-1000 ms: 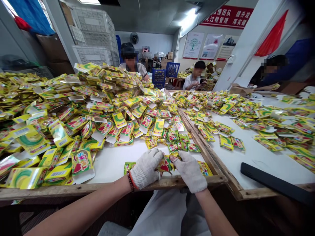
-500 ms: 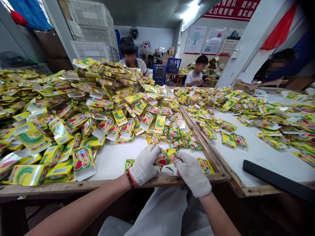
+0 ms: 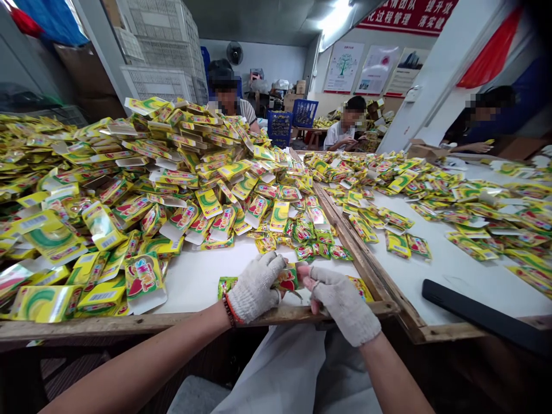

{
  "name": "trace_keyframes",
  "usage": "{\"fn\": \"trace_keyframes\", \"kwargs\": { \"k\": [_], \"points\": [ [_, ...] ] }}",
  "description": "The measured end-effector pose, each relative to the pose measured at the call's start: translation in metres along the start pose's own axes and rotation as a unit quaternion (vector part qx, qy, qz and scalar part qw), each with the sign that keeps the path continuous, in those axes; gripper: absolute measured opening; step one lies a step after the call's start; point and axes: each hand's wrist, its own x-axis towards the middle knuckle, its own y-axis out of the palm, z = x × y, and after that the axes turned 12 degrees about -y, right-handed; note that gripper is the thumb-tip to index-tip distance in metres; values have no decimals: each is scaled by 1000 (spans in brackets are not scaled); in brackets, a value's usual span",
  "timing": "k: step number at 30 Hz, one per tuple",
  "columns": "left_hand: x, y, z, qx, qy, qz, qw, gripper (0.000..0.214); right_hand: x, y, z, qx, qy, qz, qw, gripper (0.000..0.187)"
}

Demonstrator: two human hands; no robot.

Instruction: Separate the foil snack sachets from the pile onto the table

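Observation:
My left hand [image 3: 257, 287], in a white knit glove with bare fingertips, is closed around a small yellow and green candy box [image 3: 288, 277] just above the front edge of the table. At the box's right end is my right hand [image 3: 345, 300], gloved the same way, its fingers bent against that end; what lies under them is hidden. Left of my left hand is a green candy packet [image 3: 226, 286], and a yellow packet [image 3: 359, 287] shows partly behind my right hand. Several green candy packets [image 3: 321, 250] lie just beyond both hands.
A large heap of yellow candy boxes [image 3: 172, 167] covers the left and back. A wooden divider [image 3: 353, 247] separates the right-hand table section, where more boxes and a black bar-shaped object [image 3: 478, 313] lie. Wooden edging [image 3: 129, 326] runs along the front. Several people sit beyond.
My right hand has shifted slightly right and turned, its fingers now covering the yellow right end of what my left hand holds. My left hand stays in nearly the same place.

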Motion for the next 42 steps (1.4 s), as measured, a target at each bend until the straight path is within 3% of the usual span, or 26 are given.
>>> {"fn": "trace_keyframes", "kwargs": {
  "k": [3,5,8,10,12,14,17,19,21,23,25,27,29,31,32,34,37,39,42],
  "points": [
    [-1,-1,-2,-31,18,16,999,49,-1,3,2,33,16,73,997,32],
    [-1,-6,-1,-72,25,32,997,52,1,6,2,36,14,79,996,28],
    [6,-24,3,-154,-41,67,985,53,6,8,3,33,-10,25,999,29],
    [17,-39,8,-181,-87,139,970,42,11,7,5,23,-33,4,999,31],
    [30,-53,11,-191,-85,202,957,37,17,5,10,-16,-60,-7,998,31],
    [41,-64,13,-194,-67,192,960,32,25,3,16,-105,-109,-52,987,28],
    [52,-70,10,-166,-40,148,974,27,36,1,24,-234,-190,-133,944,25],
    [54,-69,10,-167,-31,158,973,30,40,-6,25,-242,-181,-122,946,30],
    [55,-67,15,-186,-43,166,967,36,42,-19,23,-171,-120,-113,971,30],
    [57,-64,28,-176,-68,125,974,40,41,-39,19,-9,-96,-197,976,22],
    [60,-58,45,-112,-83,51,989,36,38,-61,16,154,-129,-311,929,20],
    [61,-50,60,-19,-66,1,998,30,34,-79,12,230,-160,-357,891,31],
    [61,-39,70,44,-33,-12,998,25,28,-85,5,172,-128,-328,920,36],
    [58,-27,72,74,13,-2,997,22,23,-83,-6,24,-57,-240,969,32],
    [55,-20,70,86,38,8,996,23,21,-79,-12,-72,-31,-185,980,28],
    [48,-10,61,125,84,29,988,24,19,-69,-24,-249,-19,-83,965,21],
    [39,-7,43,166,109,56,978,21,18,-57,-33,-412,-19,20,911,31],
    [37,-13,32,180,100,54,977,20,18,-52,-33,-458,6,64,886,40],
    [41,-30,26,195,45,30,979,18,18,-51,-32,-477,37,75,875,34]
  ]
}}
